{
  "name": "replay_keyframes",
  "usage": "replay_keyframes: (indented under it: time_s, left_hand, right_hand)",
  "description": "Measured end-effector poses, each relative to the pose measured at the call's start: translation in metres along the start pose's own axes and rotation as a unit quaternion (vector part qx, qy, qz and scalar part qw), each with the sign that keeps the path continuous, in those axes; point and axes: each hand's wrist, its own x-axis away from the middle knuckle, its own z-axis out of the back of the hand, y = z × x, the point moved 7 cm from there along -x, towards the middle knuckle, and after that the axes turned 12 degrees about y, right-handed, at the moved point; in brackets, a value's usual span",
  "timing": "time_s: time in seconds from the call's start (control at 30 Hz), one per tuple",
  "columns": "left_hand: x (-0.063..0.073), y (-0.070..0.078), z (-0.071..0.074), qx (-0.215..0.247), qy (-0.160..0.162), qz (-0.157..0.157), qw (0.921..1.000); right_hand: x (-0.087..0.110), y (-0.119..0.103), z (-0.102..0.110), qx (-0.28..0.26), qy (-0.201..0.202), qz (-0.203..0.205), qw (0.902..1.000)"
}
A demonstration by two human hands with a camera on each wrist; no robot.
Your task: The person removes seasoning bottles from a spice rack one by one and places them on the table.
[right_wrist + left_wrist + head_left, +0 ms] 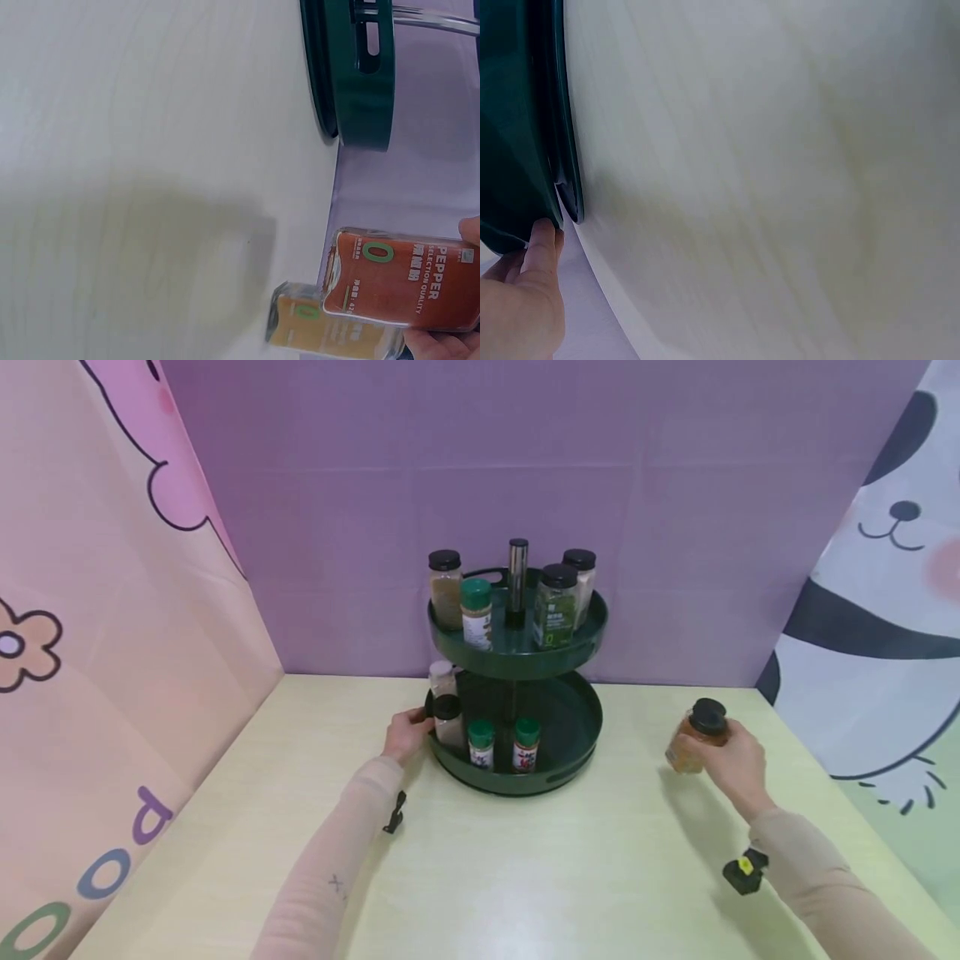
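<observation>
A dark green two-tier spice rack stands at the back of the table. My left hand grips the lower tray's left rim, fingers at its outer wall in the left wrist view. On that tray sit a black-lidded jar, a pale-capped jar and two small green-capped bottles. Off to the right, my right hand holds a black-lidded pepper jar with red powder, tilted. A jar of yellow powder shows close behind it, partly hidden.
The upper tray carries several jars, including a green-capped bottle and a green-labelled jar. A metal post rises through its middle. A purple sheet hangs behind the pale table.
</observation>
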Motion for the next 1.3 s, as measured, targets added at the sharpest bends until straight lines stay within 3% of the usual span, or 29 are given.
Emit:
replay_keyframes:
  time_s: [0.8, 1.3]
  left_hand:
    - [0.001, 0.0, 0.0, 0.001, 0.0, -0.001, 1.0]
    - [0.001, -0.001, -0.001, 0.013, 0.005, -0.003, 0.9999]
  right_hand:
    - [0.001, 0.036, 0.009, 0.029, 0.008, -0.037, 0.9989]
    - [0.006, 0.048, 0.008, 0.03, -0.02, -0.063, 0.9973]
